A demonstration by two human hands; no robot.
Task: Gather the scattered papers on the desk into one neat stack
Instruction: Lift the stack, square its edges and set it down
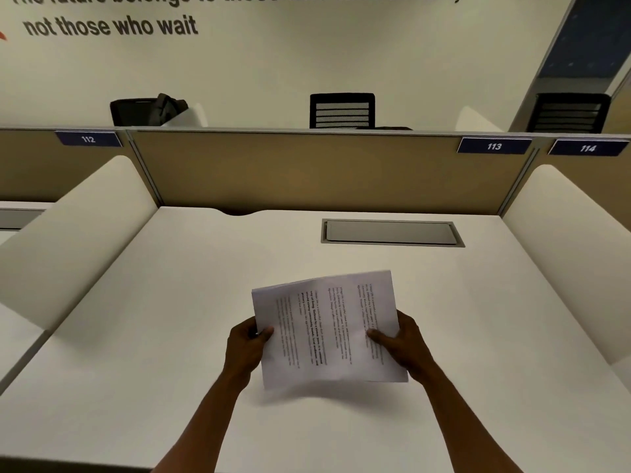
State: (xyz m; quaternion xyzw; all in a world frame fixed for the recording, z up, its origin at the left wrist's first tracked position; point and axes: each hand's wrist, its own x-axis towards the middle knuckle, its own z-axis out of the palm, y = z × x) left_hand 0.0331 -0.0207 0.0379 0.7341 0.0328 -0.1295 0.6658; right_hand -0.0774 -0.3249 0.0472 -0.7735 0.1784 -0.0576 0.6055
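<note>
Head view: the printed papers (327, 331) sit between both hands, raised above the white desk (170, 302), casting a shadow below. The left hand (246, 346) pinches the left edge, thumb on top; the right hand (401, 346) clamps the right edge likewise. The sheets are white with rotated text lines, edges slightly fanned at the top.
</note>
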